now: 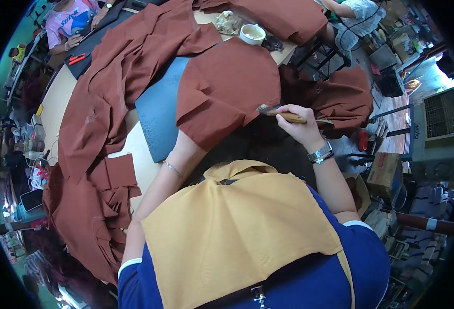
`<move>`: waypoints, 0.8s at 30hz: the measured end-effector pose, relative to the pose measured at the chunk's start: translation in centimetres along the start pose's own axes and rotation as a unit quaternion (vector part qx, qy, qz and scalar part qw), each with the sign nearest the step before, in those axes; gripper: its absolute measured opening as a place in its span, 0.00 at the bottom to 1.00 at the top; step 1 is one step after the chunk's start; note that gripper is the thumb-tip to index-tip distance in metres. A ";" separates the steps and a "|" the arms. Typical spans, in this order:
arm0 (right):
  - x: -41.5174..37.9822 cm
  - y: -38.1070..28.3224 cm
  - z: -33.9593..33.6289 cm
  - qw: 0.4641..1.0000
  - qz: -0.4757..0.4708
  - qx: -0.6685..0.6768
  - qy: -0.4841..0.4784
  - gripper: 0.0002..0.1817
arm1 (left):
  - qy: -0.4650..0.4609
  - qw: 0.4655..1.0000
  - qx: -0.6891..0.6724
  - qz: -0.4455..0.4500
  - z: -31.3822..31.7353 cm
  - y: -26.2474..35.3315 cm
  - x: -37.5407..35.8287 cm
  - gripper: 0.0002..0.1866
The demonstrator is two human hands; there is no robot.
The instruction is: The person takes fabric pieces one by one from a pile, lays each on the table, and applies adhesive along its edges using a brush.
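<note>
My right hand (296,122) grips a wooden-handled brush (288,116), its bristles at the lower right edge of a reddish-brown fabric piece (232,77). Under the near left part of that fabric goes my left hand. Its wrist (183,152) shows, but its fingers are hidden by the cloth. A dark blue-grey sheet (157,113) lies on the table beside the fabric, to its left. Beyond the fabric stands a white cup (252,34) with pale contents, next to a crumpled cream-coloured lump (228,23).
More reddish-brown fabric (98,103) lies heaped along the table (57,98) on the left, and another heap (343,100) is at the right. Red-handled scissors (76,59) rest at the far left, near a co-worker's hand (74,42). Another person (358,20) sits at the upper right.
</note>
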State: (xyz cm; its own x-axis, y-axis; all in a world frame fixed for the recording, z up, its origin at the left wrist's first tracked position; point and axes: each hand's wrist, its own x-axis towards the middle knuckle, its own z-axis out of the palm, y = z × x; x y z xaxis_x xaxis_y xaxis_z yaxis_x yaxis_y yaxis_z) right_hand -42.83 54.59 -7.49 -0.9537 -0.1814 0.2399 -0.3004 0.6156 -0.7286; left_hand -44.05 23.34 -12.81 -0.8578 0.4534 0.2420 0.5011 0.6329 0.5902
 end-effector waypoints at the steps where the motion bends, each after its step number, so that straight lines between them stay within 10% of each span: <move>1: 0.0 -0.1 0.0 1.000 -0.001 0.002 0.001 0.09 | -0.035 0.999 -0.006 0.034 -0.3 0.7 1.5 0.26; 7: -0.1 0.0 -0.3 1.000 -0.013 -0.010 0.001 0.09 | -0.235 0.971 -0.022 -0.046 -1.3 2.5 3.4 0.19; 14: 0.0 0.0 0.0 0.999 -0.022 0.012 0.031 0.09 | -0.171 0.827 -0.426 -0.324 -0.8 -3.3 -6.0 0.21; 18: 0.1 0.1 -0.1 0.999 -0.018 0.021 0.018 0.09 | -0.272 0.797 -0.241 -0.483 -10.3 -1.8 -10.0 0.25; 21: 0.1 -0.1 -0.1 0.999 -0.021 0.014 0.025 0.09 | 0.022 0.932 0.086 -0.350 -11.8 -3.2 -10.9 0.16; 24: 0.2 0.2 0.2 0.998 -0.045 0.025 0.032 0.08 | 0.002 0.987 0.031 -0.155 -8.6 -0.2 -5.2 0.11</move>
State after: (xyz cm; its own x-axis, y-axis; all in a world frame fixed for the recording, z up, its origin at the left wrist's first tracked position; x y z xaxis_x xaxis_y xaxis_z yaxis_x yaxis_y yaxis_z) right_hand -43.07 54.50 -7.75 -0.9205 -0.1829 0.3453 -0.3862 0.5591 -0.7336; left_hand -40.69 15.51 -7.54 -0.9715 0.2297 0.0592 0.2200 0.7786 0.5877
